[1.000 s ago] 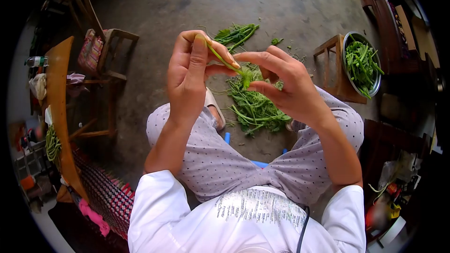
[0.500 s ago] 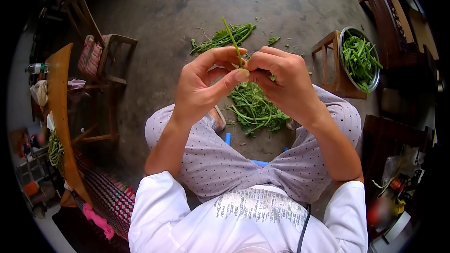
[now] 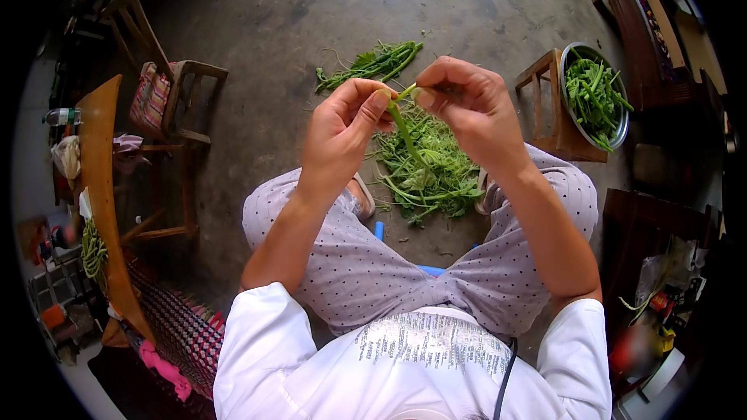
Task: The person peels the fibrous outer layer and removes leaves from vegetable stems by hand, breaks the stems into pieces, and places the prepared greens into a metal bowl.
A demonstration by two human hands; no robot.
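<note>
Both hands are raised over the floor, close together, with a green vegetable stem (image 3: 404, 131) between them. My left hand (image 3: 342, 124) pinches it between thumb and forefinger, and a length of it hangs below those fingers. A short, paler end reaches across to my right hand (image 3: 476, 117), whose thumb and fingertips are closed on it. Beneath, a heap of leafy, curly greens (image 3: 432, 183) lies on the floor between the feet. Farther off is a loose bunch of long leafy stems (image 3: 373, 64).
At the right a metal basin (image 3: 623, 134) of green stem pieces rests on a wooden stool (image 3: 546, 109). A wooden chair (image 3: 175, 97) with a striped cushion and a wooden table (image 3: 99, 132) stand at the left. Scraps of greens dot the concrete floor.
The stem pointed upward from my fingers before; now it hangs down from my left hand. My right hand has moved slightly away from the left, opening a small gap bridged by the stem.
</note>
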